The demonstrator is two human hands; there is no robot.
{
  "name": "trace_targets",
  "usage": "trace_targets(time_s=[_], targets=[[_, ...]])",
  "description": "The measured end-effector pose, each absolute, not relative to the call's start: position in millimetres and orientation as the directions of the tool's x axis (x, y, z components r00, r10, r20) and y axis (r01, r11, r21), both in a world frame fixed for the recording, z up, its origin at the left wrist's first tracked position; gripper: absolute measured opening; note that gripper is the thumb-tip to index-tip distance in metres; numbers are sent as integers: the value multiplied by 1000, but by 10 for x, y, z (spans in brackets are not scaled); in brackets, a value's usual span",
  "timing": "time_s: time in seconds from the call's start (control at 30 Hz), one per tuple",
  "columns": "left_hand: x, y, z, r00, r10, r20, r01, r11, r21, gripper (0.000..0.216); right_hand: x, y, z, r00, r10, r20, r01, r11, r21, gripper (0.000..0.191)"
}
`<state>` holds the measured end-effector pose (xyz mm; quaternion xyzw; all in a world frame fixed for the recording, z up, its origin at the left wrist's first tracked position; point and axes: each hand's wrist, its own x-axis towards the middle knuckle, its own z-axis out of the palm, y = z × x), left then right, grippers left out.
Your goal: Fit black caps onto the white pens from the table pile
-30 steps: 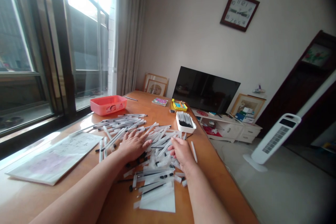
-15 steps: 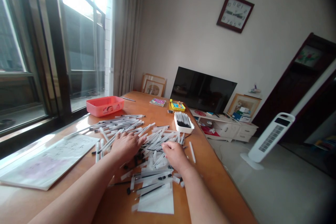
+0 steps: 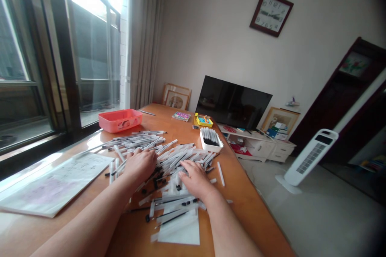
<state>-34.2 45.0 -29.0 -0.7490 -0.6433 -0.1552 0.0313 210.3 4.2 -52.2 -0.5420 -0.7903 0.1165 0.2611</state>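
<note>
A loose pile of clear pen barrels point(image 3: 177, 156) and dark refills spreads across the wooden table point(image 3: 241, 192). At its left side my left hand point(image 3: 140, 165) rests with bent fingers; their tips are hidden, and what they hold cannot be made out. Over the right part of the pile lies my right hand point(image 3: 196, 178), thumb and fingers apart, touching the barrels. Small black pen caps point(image 3: 157, 180) are scattered between the two hands. Closer to me, several barrels and refills lie on a white sheet of paper point(image 3: 181, 233).
A white box point(image 3: 219, 147) of upright-leaning pens stands beyond the pile. Behind to the left is a red plastic basket point(image 3: 120, 124). A booklet point(image 3: 45, 188) lies at the left. One barrel point(image 3: 221, 174) sits near the table's right edge. A yellow box point(image 3: 204, 121) stands farther back.
My left hand has drawn back slightly left, its fingers more bent. My right hand has opened from a closed shape and shifted a little toward me. Some barrels beneath have moved.
</note>
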Motion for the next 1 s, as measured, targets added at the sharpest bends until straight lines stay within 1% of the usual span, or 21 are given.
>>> trace_targets(time_s=[0.07, 0.17, 0.27, 0.37, 0.47, 0.57, 0.63, 0.8, 0.93, 1.0], targets=[[-356, 459, -295, 117, 953, 279, 973, -166, 159, 39, 2128, 45, -518, -260, 922, 286, 809, 370, -457, 49], [-377, 476, -308, 108, 953, 283, 975, -158, 159, 36, 2160, 48, -511, -246, 921, 303, 808, 367, -461, 41], [-385, 491, -322, 85, 954, 288, 980, -133, 149, 31, 2166, 51, -496, -261, 904, 338, 784, 403, -473, 36], [-376, 493, -324, 62, 955, 291, 983, -110, 149, 34, 2163, 67, -485, -263, 879, 398, 747, 447, -492, 36], [-361, 486, -316, 48, 957, 286, 981, -99, 168, 38, 2181, 97, -484, -163, 867, 471, 716, 432, -548, 33], [-347, 490, -316, 23, 956, 292, 980, -79, 182, 36, 2214, 123, -488, -21, 857, 515, 687, 387, -615, 29], [-341, 502, -324, 6, 954, 298, 981, -63, 184, 31, 2226, 131, -493, 20, 849, 527, 671, 380, -636, 28], [-334, 519, -349, 34, 954, 298, 973, -100, 209, 20, 2199, 112, -489, 13, 853, 521, 668, 380, -639, 29], [-337, 515, -339, 16, 950, 312, 967, -94, 235, 22, 2174, 82, -454, 8, 858, 513, 653, 385, -652, 30], [-334, 516, -313, -11, 940, 340, 965, -79, 249, 25, 2170, 80, -442, 33, 864, 503, 625, 375, -685, 30]])
